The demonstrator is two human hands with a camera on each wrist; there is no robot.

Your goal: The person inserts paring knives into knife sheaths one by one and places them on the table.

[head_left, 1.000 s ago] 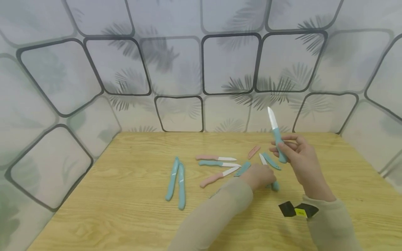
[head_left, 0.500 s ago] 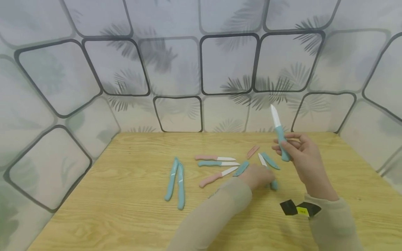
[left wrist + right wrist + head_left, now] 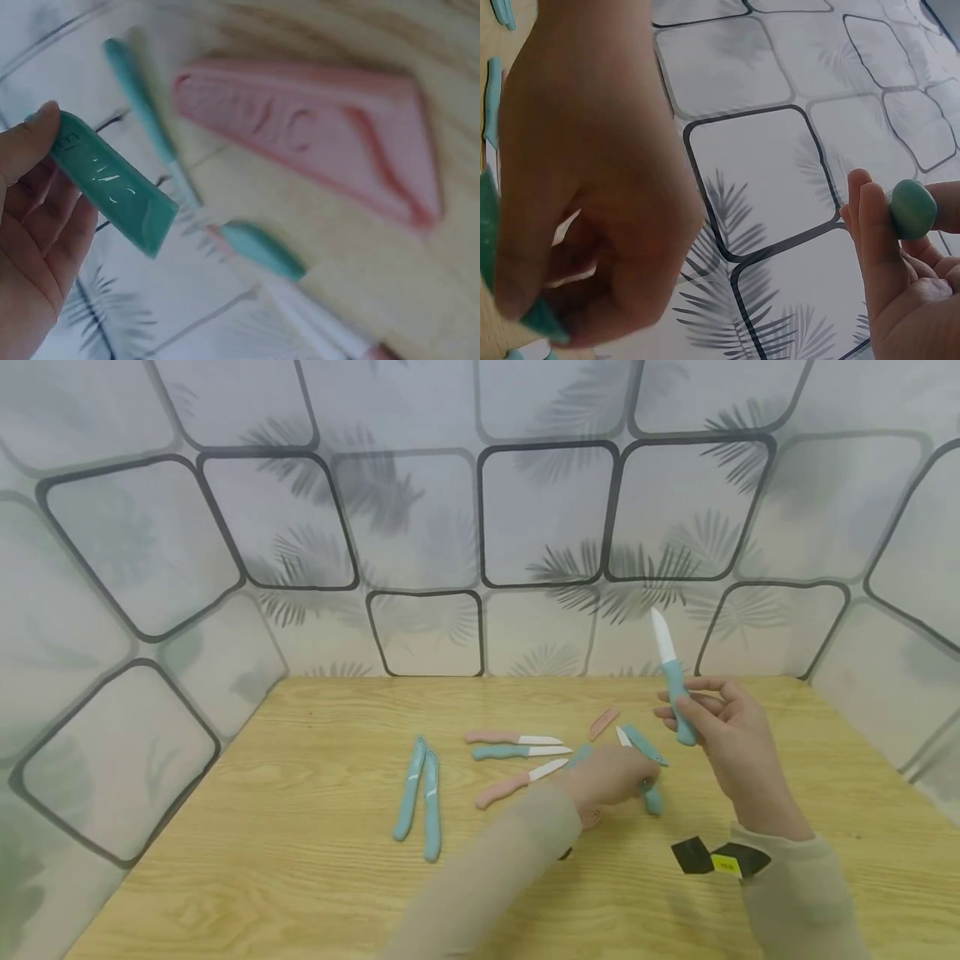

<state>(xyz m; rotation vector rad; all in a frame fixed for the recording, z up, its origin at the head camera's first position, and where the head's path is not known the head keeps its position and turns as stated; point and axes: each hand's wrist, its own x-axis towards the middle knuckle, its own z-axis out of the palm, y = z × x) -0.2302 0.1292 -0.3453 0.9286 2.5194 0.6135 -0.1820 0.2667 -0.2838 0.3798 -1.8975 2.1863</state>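
Upright in my right hand point(image 3: 727, 735) is a teal paring knife point(image 3: 678, 710), its white blade pointing up; in the right wrist view the handle's butt point(image 3: 913, 210) shows between thumb and fingers. My left hand point(image 3: 611, 774) pinches a teal blade cover point(image 3: 112, 184) by its narrow end, as the left wrist view shows. Below that hand lies another teal knife point(image 3: 654, 802), partly hidden by it. A pink blade cover point(image 3: 315, 135) lies on the table, mostly behind the left forearm in the head view. Beside the lying knife's tip rests a teal cover point(image 3: 647, 746).
Two unsheathed pink knives, the upper point(image 3: 491, 737) and the lower point(image 3: 504, 790), lie with a teal one point(image 3: 501, 751) left of the hands. Two covered teal knives point(image 3: 432, 810) lie farther left. Another pink cover point(image 3: 604, 722) is behind. Patterned walls point(image 3: 420, 635) enclose the wooden table point(image 3: 300, 860).
The left hand has risen slightly, uncovering part of the pink cover beneath its wrist. The right hand, with the knife, has drifted a little to the right.
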